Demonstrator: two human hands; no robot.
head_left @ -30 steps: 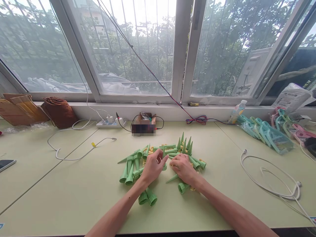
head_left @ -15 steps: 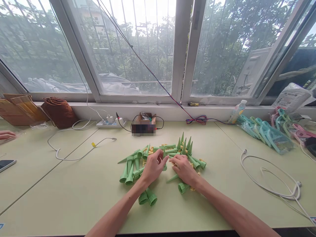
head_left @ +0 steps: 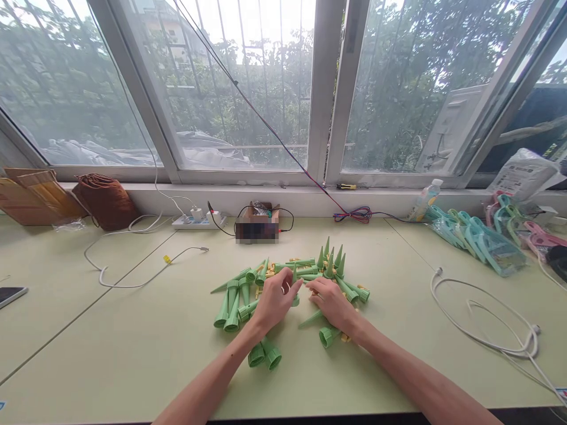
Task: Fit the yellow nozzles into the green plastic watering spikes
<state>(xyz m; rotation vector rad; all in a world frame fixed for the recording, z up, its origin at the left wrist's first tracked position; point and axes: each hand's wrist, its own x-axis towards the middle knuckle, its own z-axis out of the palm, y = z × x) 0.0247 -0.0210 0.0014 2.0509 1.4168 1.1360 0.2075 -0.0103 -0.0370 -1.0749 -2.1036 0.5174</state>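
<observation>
A heap of green plastic cone spikes (head_left: 241, 292) lies on the pale green table (head_left: 133, 348), with small yellow pieces (head_left: 270, 270) scattered among them. My left hand (head_left: 274, 301) rests on the heap with its fingers pinched round one green spike (head_left: 294, 288). Just to its right, my right hand (head_left: 331, 302) lies on the heap, fingers curled and pressed together near the small pieces; what they hold is hidden. Several spikes (head_left: 330, 260) stand upright behind my right hand. Two more spikes (head_left: 266, 355) lie beside my left forearm.
A white power strip (head_left: 195, 221) and a small box with wires (head_left: 257, 223) sit by the window sill. White cables (head_left: 487, 330) lie to the right, teal and pink clips (head_left: 482, 239) at far right. A brown bag (head_left: 106, 200) and a phone (head_left: 11, 293) are at left.
Both my hands have hardly moved on the heap. Another person's hand that showed at the far left edge half a second ago is gone.
</observation>
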